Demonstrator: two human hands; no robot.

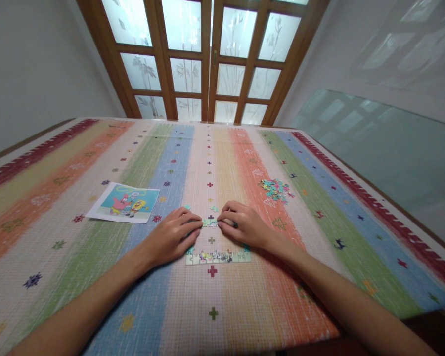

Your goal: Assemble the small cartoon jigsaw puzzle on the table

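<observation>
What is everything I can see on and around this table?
Striped cloth: one, many-coloured, covering the table.
Picture card: one, blue cartoon, left of the hands.
Loose-piece pile: one, mostly teal and pink, right of the hands.
Joined row: one, pale, between the wrists.
Short strip: one, greenish, between the fingertips.
Doors: one set, brown wood, frosted glass, beyond the table.
Left hand: one, flat, fingertips touching the short strip.
Right hand: one, curled, fingertips at the strip's other end.

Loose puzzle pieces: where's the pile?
Head view: the pile of loose puzzle pieces lies right of centre on the tablecloth, just beyond the right hand.
</observation>
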